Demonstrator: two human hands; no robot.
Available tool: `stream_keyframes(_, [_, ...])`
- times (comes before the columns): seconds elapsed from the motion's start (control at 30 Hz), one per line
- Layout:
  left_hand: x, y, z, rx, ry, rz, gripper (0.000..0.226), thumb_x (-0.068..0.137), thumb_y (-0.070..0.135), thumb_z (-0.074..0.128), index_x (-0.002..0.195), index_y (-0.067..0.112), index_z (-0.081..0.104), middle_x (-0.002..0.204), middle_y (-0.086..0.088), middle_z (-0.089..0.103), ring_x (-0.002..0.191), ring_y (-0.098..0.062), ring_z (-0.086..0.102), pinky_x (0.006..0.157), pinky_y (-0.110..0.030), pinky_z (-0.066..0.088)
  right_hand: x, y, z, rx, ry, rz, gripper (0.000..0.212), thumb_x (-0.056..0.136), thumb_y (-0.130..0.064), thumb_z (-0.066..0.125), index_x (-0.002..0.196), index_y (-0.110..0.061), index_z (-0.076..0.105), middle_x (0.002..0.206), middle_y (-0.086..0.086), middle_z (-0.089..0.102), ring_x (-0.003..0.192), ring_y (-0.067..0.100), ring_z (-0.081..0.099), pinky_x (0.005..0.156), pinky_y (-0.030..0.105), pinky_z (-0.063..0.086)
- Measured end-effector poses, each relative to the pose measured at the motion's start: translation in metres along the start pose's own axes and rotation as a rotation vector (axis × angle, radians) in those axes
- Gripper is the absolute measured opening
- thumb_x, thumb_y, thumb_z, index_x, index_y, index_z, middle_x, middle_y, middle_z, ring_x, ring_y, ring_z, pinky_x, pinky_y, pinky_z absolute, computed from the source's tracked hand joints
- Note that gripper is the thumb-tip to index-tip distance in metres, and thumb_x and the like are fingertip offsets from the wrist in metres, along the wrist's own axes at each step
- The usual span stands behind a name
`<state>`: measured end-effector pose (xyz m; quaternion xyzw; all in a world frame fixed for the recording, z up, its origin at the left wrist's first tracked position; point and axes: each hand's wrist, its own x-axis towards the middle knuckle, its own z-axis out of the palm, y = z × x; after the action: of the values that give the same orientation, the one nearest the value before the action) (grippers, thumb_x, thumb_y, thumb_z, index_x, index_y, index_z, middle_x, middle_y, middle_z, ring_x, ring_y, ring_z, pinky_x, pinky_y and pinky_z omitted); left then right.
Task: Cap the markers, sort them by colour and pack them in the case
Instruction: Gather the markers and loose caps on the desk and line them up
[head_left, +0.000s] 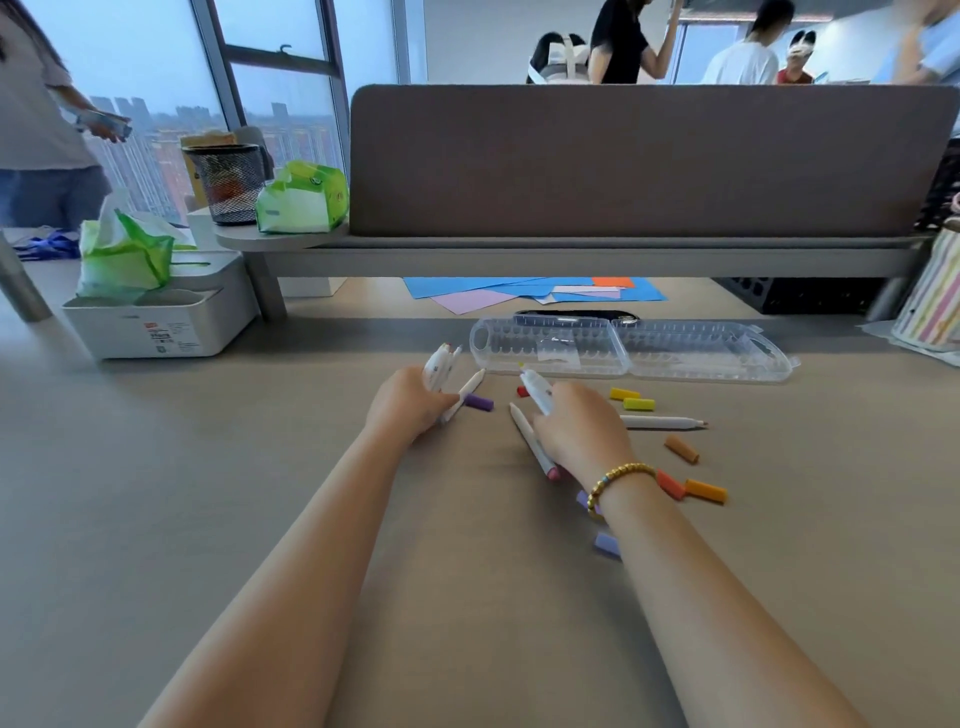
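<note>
My left hand (410, 402) is closed around a bunch of white uncapped markers (440, 366) that point up and away. My right hand (579, 434) grips one white marker (536, 389) with a yellow tip, held upright. Another uncapped marker (531, 439) lies under my right hand, and one more (662, 422) lies to its right. A marker with a purple cap (478, 401) rests beside my left hand. Loose caps lie scattered: yellow (631, 399), brown (681, 449), orange (704, 490), red (670, 484), lilac (607, 544). The clear plastic case (628, 349) lies open and empty beyond my hands.
A white tissue box (161, 322) stands at the left. A grey shelf (571, 252) with a felt divider runs across the back, with coloured paper sheets (530, 291) under it. A mesh pen cup (228, 182) and a striped bag (930, 301) stand at the sides. People stand behind.
</note>
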<state>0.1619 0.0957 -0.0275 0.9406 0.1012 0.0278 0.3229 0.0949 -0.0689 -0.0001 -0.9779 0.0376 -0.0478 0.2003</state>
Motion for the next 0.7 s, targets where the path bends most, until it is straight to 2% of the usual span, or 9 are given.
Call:
stream_keyframes(0.1, [0.001, 0.005, 0.007, 0.141, -0.004, 0.048, 0.029, 0.082, 0.037, 0.063, 0.09, 0.011, 0.056, 0.071, -0.001, 0.052, 0.062, -0.021, 0.05, 0.054, -0.026, 0.039, 0.002, -0.002, 0.008, -0.02, 0.01, -0.034, 0.033, 0.094, -0.037, 0.051, 0.114, -0.011, 0.055, 0.099, 0.007, 0.062, 0.093, 0.026, 0.061, 0.077, 0.036, 0.05])
stream_keyframes(0.23, [-0.001, 0.007, 0.008, 0.272, 0.007, 0.076, 0.018, 0.085, 0.029, 0.057, 0.092, 0.014, 0.053, 0.079, -0.002, 0.052, 0.074, -0.024, 0.051, 0.063, -0.029, 0.039, -0.002, -0.001, 0.009, -0.105, -0.048, -0.081, 0.034, 0.095, -0.019, 0.049, 0.129, -0.016, 0.051, 0.115, 0.009, 0.059, 0.111, 0.026, 0.055, 0.093, 0.035, 0.042])
stream_keyframes(0.33, [-0.003, 0.005, 0.003, 0.353, -0.04, 0.053, 0.016, 0.083, 0.025, 0.056, 0.087, 0.011, 0.049, 0.068, -0.001, 0.047, 0.072, -0.024, 0.05, 0.062, -0.027, 0.039, -0.004, 0.001, 0.01, -0.166, -0.055, -0.09, 0.033, 0.095, -0.011, 0.044, 0.126, -0.019, 0.054, 0.106, 0.009, 0.063, 0.11, 0.026, 0.056, 0.104, 0.038, 0.036])
stream_keyframes(0.47, [-0.01, 0.002, -0.003, 0.32, -0.086, 0.008, 0.023, 0.082, 0.024, 0.056, 0.069, 0.012, 0.042, 0.067, -0.004, 0.05, 0.055, -0.02, 0.048, 0.048, -0.024, 0.038, -0.003, 0.001, 0.013, -0.189, -0.096, -0.108, 0.031, 0.094, -0.013, 0.043, 0.12, -0.021, 0.057, 0.08, 0.003, 0.061, 0.094, 0.024, 0.06, 0.115, 0.041, 0.023])
stream_keyframes(0.53, [-0.014, 0.002, -0.005, 0.155, -0.107, -0.028, 0.02, 0.082, 0.02, 0.055, 0.067, 0.009, 0.047, 0.065, -0.006, 0.056, 0.05, -0.021, 0.05, 0.045, -0.024, 0.042, -0.003, 0.002, 0.009, -0.126, -0.141, -0.118, 0.026, 0.092, -0.016, 0.045, 0.112, -0.02, 0.061, 0.062, -0.002, 0.052, 0.085, 0.022, 0.062, 0.108, 0.039, 0.032])
stream_keyframes(0.57, [-0.017, 0.002, -0.005, 0.029, -0.13, -0.053, 0.017, 0.081, 0.016, 0.053, 0.067, 0.007, 0.05, 0.064, -0.006, 0.06, 0.047, -0.02, 0.051, 0.044, -0.024, 0.044, -0.002, 0.003, 0.006, -0.086, -0.168, -0.114, 0.02, 0.09, -0.017, 0.047, 0.105, -0.019, 0.061, 0.059, -0.003, 0.05, 0.077, 0.021, 0.061, 0.094, 0.034, 0.042])
stream_keyframes(0.6, [-0.02, 0.004, -0.006, -0.094, -0.151, -0.082, 0.015, 0.082, 0.012, 0.051, 0.069, 0.004, 0.054, 0.064, -0.006, 0.062, 0.046, -0.018, 0.052, 0.044, -0.024, 0.045, 0.0, 0.003, 0.001, -0.053, -0.191, -0.094, 0.012, 0.089, -0.019, 0.049, 0.096, -0.017, 0.058, 0.058, -0.002, 0.049, 0.066, 0.018, 0.058, 0.073, 0.028, 0.045])
stream_keyframes(0.63, [-0.023, 0.006, -0.006, -0.21, -0.162, -0.11, 0.013, 0.082, 0.009, 0.05, 0.073, 0.002, 0.055, 0.064, -0.006, 0.064, 0.046, -0.016, 0.054, 0.045, -0.025, 0.047, 0.002, 0.005, -0.004, -0.019, -0.201, -0.069, 0.009, 0.088, -0.022, 0.051, 0.09, -0.014, 0.053, 0.058, -0.001, 0.05, 0.058, 0.015, 0.053, 0.057, 0.025, 0.039])
stream_keyframes(0.7, [-0.028, 0.013, -0.006, -0.416, -0.149, -0.14, 0.01, 0.083, 0.005, 0.049, 0.079, 0.0, 0.057, 0.062, -0.005, 0.064, 0.054, -0.016, 0.061, 0.055, -0.027, 0.055, 0.006, 0.014, -0.015, 0.059, -0.216, -0.017, 0.018, 0.087, -0.028, 0.052, 0.084, -0.01, 0.049, 0.061, 0.001, 0.05, 0.053, 0.013, 0.047, 0.048, 0.025, 0.033])
